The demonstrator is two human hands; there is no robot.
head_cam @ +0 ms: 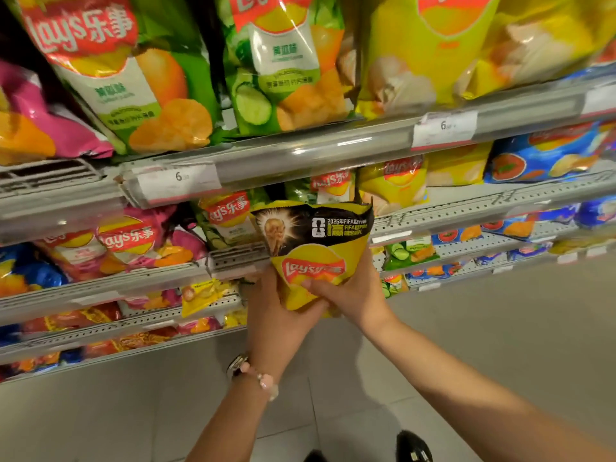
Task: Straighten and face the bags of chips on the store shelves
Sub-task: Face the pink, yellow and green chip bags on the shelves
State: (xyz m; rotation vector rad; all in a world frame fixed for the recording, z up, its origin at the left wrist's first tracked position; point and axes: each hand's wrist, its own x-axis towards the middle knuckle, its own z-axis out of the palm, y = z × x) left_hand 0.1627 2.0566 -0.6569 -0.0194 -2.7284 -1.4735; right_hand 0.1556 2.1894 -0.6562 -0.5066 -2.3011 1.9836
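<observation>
Left hand [276,315] and right hand [350,295] both grip yellow chip bag [316,248], upright, below the price-tag shelf rail [300,155].

So it's a grey metal shelving unit [300,155] with several tiers over a pale tiled floor [500,328]. Top tier has green cucumber Lay's bags [283,61] in the middle, yellow Lay's bags [433,45] toward the right end, and a pink bag [33,121] at the left. Price tags [445,130] sit along the front edge. Lower tiers hold pink, blue and yellow bags, kinda blurry though.
</observation>
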